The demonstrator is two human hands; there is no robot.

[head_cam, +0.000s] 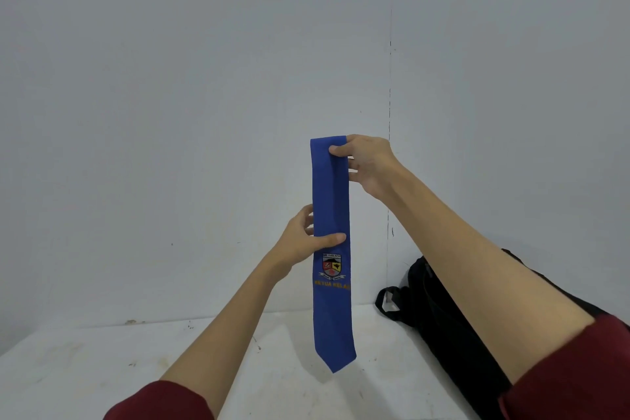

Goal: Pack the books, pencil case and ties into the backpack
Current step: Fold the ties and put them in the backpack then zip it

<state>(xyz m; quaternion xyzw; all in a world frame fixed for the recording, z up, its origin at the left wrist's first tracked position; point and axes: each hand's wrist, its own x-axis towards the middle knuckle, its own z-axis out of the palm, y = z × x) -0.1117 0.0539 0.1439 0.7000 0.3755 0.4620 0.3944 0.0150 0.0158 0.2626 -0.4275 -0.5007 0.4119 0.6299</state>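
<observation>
— Hanging straight down in front of the pale wall point(170, 78), that long royal-blue cloth tie point(331, 201) is held up by both hands, do you see?

— Yes. From the head view, the right hand point(370, 165) pinches its folded top edge, thumb across the front, the other fingers behind the cloth. The left hand point(306, 240) grips it lower down, thumb laid flat over the front just above the stitched school crest point(331, 265).

— And the yellow lettering point(332, 284) under the crest?

— Partly readable, "KETUA KELAS" as far as I can tell. Below it the tie runs on to its pointed tip, which hangs above the white, scuffed tabletop point(102, 358); whether it touches, I cannot tell.

— Where is the bag?

— The black fabric backpack point(443, 317) lies on the table at the right, against the wall, partly hidden behind the right forearm. Its carry loop point(388, 303) sticks out on the left side, near the tie's lower part. I cannot make out whether it is unzipped.

— Sleeves?

— Dark red sleeves point(160, 402), pushed up above both elbows.
</observation>
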